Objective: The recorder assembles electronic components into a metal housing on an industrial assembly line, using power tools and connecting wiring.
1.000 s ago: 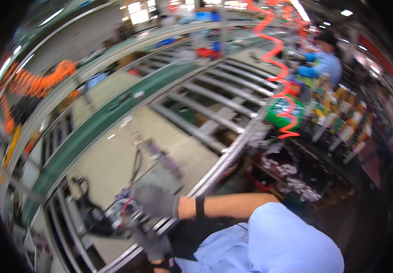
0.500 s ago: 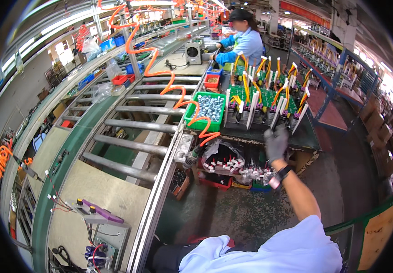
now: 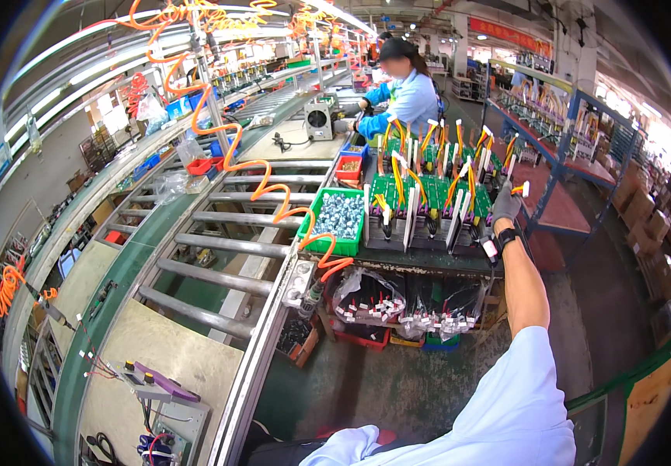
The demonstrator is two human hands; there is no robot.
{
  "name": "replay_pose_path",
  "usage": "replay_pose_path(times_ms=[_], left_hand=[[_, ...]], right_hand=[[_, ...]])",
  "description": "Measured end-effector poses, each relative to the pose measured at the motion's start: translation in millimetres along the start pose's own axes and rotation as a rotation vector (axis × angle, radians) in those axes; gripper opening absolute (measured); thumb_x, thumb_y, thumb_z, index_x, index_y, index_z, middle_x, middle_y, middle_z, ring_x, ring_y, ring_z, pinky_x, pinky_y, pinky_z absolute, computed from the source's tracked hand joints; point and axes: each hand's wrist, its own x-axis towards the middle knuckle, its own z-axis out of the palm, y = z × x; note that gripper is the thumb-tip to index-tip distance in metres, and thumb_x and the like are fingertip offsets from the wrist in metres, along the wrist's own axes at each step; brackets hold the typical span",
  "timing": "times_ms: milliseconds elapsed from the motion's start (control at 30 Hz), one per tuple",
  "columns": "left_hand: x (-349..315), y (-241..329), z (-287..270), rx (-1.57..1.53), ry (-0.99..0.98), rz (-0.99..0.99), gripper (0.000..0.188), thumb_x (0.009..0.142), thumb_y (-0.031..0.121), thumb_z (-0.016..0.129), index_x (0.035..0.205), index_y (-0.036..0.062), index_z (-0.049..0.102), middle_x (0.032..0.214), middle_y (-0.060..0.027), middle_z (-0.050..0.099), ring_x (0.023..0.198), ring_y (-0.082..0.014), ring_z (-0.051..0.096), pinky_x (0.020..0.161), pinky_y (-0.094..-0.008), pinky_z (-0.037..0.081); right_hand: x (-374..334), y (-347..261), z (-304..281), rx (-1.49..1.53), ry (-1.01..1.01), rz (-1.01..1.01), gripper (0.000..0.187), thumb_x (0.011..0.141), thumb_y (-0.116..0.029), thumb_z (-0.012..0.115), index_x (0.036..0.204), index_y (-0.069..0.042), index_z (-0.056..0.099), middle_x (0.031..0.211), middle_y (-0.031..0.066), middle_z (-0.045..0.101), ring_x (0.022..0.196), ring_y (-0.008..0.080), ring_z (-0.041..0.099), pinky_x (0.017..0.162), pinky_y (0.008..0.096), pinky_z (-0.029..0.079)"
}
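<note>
My right hand (image 3: 506,205), in a grey glove with a dark band at the wrist, reaches to the right front end of a group of green circuit boards (image 3: 391,189). Its fingers close at the end board, partly hidden; a yellow lead with a white connector (image 3: 520,189) sticks out beside them. White upright plates and yellow wires stand up from the boards, which rest on a dark bench (image 3: 428,262). To their left sits a green bin (image 3: 355,242) of small metal fasteners (image 3: 339,215). My left hand is out of view.
A roller conveyor (image 3: 226,245) runs along the left, with an orange coiled hose (image 3: 230,165) hanging over it. Bagged parts (image 3: 370,299) lie on a shelf under the bench. A co-worker (image 3: 409,97) stands beyond it. A blue-framed rack (image 3: 561,167) stands right.
My right hand has moved up and to the right, from in front of the boards to their right end. My view has shifted, and the arm is stretched farther out.
</note>
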Motion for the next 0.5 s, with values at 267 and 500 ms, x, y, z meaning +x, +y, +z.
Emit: replay_pose_path(times_ms=[267,500], left_hand=[[10.5,43.3,-36.9,-0.216,0.155,0.032,0.028,0.09,0.012,0.065,0.115,-0.0015,0.064,0.104,-0.0204,0.067,0.095,-0.0359,0.062,0.087,-0.0434,0.05],[30.1,125.3,-64.5,-0.407,0.022,0.027,0.024,0.094,0.014,0.068,0.11,-0.0039,0.066,0.103,-0.0185,0.068,0.095,-0.029,0.063,0.084,-0.0385,0.051]], right_hand=[[4.9,-38.3,-51.2,-0.033,0.249,0.042,0.078,0.092,-0.058,0.05,0.108,0.017,0.063,0.111,0.0366,0.064,0.108,0.0452,0.063,0.093,0.0481,0.047],[-50.7,-90.8,-154.1,0.251,0.022,-0.211,0.051,0.095,-0.055,0.06,0.065,-0.017,0.043,0.054,-0.0034,0.042,0.043,0.0084,0.041,0.041,0.0292,0.033]])
